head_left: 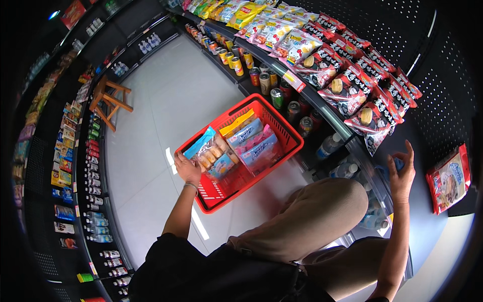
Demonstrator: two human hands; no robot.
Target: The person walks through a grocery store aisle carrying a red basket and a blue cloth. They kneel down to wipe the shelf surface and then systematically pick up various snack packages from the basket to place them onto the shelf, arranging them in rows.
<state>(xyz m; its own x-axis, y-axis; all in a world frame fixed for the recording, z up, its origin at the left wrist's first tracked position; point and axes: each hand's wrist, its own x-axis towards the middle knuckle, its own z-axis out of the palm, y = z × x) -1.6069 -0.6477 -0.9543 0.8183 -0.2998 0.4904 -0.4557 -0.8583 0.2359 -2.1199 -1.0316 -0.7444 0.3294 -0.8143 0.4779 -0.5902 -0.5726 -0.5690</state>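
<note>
My left hand [187, 169], a band round its wrist, lies over the left rim of a red shopping basket [205, 202] and closes on it, close to a clear-fronted pack of bread rolls [214, 153]. Beside that pack, several bagged snacks lie in the basket, among them a blue and pink pack [259, 151] and a yellow-topped one [237, 123]. My right hand [401, 173] is raised over the shelf at the right, thumb and fingers apart. A small blue patch shows between its fingers; what it is I cannot make out. A red-edged snack bag [450, 178] stands to its right.
Red and black snack bags [370, 113] fill the upper shelf on the right, above drink cans [276, 98] and water bottles [329, 146]. My bent knee [342, 199] is between basket and shelf. A wooden stool [110, 100] stands by the left shelves, lined with bottles [95, 221].
</note>
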